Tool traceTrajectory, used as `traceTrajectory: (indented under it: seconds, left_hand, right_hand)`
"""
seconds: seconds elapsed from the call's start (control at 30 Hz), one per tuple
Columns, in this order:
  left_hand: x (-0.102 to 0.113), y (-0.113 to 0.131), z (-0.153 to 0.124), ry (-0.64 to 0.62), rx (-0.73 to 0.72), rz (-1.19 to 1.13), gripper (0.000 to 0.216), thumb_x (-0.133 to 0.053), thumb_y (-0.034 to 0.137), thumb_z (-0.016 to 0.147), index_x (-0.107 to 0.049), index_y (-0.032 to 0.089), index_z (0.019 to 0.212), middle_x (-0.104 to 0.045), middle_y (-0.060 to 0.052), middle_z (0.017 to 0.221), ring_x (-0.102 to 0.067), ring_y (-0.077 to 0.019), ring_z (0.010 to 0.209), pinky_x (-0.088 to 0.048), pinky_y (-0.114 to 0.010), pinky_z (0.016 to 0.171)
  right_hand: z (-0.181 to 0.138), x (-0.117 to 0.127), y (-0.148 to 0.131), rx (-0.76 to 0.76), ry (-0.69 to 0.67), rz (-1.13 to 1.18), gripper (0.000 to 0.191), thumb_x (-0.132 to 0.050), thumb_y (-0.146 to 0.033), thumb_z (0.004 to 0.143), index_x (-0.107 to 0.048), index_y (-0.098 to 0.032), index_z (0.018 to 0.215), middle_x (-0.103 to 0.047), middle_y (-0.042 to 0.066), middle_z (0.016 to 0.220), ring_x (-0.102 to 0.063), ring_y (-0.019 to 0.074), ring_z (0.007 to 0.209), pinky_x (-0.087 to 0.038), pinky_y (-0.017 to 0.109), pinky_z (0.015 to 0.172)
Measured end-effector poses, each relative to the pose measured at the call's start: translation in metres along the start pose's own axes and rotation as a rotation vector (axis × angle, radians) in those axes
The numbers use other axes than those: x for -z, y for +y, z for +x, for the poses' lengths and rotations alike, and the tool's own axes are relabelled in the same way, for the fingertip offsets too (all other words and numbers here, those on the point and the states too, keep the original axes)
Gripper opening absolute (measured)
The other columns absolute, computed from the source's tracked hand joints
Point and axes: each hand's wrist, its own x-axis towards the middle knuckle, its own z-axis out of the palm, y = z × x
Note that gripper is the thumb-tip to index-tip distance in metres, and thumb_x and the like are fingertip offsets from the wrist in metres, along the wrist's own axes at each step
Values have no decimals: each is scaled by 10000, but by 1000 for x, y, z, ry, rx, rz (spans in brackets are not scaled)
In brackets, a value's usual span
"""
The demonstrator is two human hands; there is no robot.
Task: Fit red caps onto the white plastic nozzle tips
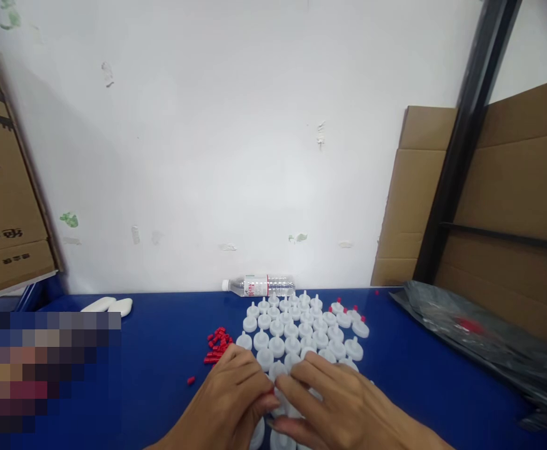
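1. A carton (8,250) of brown corrugated board stands at the far left, printed in black with a red patch.
2. Two smooth, rounded white pieces (120,307) lie on the flat blue table (160,337) near the wall (217,137), which is white and marked with scuffs and peeling bits.
3. Small red caps (214,355), stubby little cylinders, sit in a loose pile, with one well apart on its left.
4. The left hand (235,390) comes in from below, knuckles up, fingers bent and bunched; a bit of red shows at its thumb and fingertip, where it pinches a red cap.
5. A clear, ribbed bottle (277,286) lies on its side by the wall, white top to the left.
6. Translucent white lids (292,345), round with thin upright spouts, crowd the middle; a few at the right back wear red caps.
7. The right hand (336,394) arches over the nearer lids, thumb and forefinger curved towards the left hand's tips; I cannot tell whether it grips a lid.
8. Creased cardboard (409,194), a dark post (461,144) and a wrinkled grey plastic bag (484,344) fill the right.
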Motion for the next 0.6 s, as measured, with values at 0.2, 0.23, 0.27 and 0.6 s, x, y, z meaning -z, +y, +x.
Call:
traceTrajectory:
  seconds: [0.2,0.23,0.27,0.6]
  left_hand:
    - [33,-7,7,-132,100,111,173,-455,169,1084,-620,218,1095,-652,-29,930,-525,-212,881,-379,-363,823]
    - [39,-12,8,-151,137,154,184,-462,149,1074,-632,222,1086,-653,-26,932,-528,-213,894,-378,-367,833]
    - [43,-17,8,-167,166,194,197,-466,135,1063,-643,221,1055,-652,-24,919,-529,-214,894,-379,-371,837]
    - [48,-38,0,-392,321,293,182,-521,131,1004,-669,204,927,-671,-38,973,-539,-227,942,-405,-385,849]
  right_hand:
    - [-4,5,25,-121,67,107,171,-501,-289,1067,-650,-204,1076,-736,37,899,-696,169,741,-449,273,567]
    - [-8,5,33,-170,91,113,147,-515,-265,1054,-646,-206,1083,-747,44,937,-710,170,774,-466,266,606]
    - [-11,5,42,-230,103,116,135,-526,-256,1045,-643,-208,1093,-754,48,966,-722,172,800,-482,262,644]
    - [-29,22,104,-899,-162,1,317,-521,-507,1004,-692,-240,1004,-743,61,978,-648,182,625,-446,320,636]
